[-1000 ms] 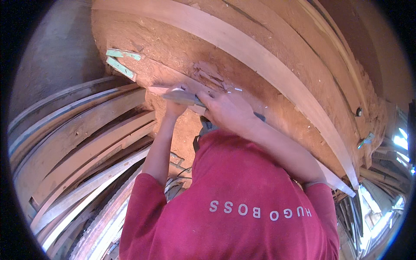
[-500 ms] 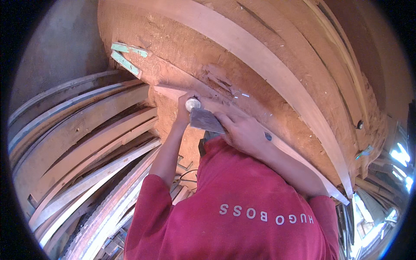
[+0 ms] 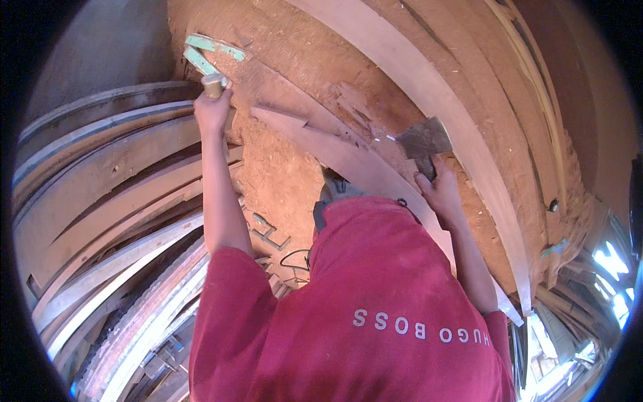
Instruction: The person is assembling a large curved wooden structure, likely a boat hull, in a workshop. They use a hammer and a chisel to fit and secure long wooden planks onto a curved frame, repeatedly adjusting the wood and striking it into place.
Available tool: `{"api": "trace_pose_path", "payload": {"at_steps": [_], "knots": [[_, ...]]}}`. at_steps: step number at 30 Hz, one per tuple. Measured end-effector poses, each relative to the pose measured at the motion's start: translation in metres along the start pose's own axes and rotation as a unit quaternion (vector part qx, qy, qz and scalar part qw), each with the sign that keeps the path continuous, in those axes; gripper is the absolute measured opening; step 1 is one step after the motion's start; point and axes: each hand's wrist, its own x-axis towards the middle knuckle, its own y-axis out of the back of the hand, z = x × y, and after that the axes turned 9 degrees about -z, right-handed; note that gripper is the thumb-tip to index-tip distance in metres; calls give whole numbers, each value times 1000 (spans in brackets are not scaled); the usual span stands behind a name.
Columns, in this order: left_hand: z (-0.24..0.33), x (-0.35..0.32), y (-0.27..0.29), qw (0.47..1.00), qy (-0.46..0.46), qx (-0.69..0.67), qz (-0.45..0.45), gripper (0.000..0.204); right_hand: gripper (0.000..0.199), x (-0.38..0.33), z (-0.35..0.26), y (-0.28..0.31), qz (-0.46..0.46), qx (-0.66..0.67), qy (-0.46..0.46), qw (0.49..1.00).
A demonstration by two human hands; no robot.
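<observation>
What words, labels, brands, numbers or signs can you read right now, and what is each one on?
Red shirt: one line of pale capital letters, upside down in the view; legible, but I won't copy the wording.
Broad-bladed tool in the right hand: no lettering I can make out.
Pale round-ended tool in the left hand: none visible.

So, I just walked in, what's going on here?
A person in a red shirt is working with hand tools. The left hand grips a pale round-ended tool; the right hand holds a tool with a dark, broad blade. The hands are apart, with a long pointed board between them. Other boards crowd the left side.
</observation>
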Motion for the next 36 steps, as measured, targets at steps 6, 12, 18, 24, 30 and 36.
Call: {"api": "trace_pose_path", "payload": {"at_steps": [6, 12, 18, 24, 30, 36], "knots": [[-50, 34, -54, 978, 138, -16, -158, 43, 55, -22, 32, -16, -17, 36, -82, 996], [-47, 35, -62, 963, 178, -31, -198, 49, 50, -44, 39, -25, -31, 42, -141, 989], [-34, 17, -50, 971, 50, 71, -224, 49, 44, -56, 54, -34, -52, 74, -144, 985], [-54, -4, -37, 1000, -5, 20, -14, 45, 38, -58, 95, -38, -27, 272, -162, 948], [-122, -82, -50, 998, 15, 25, 52, 48, 38, -30, 149, 6, 102, 205, -108, 967], [-186, -194, -76, 983, 84, 112, -115, 48, 50, -15, 224, 58, 133, 59, -81, 986]]}}
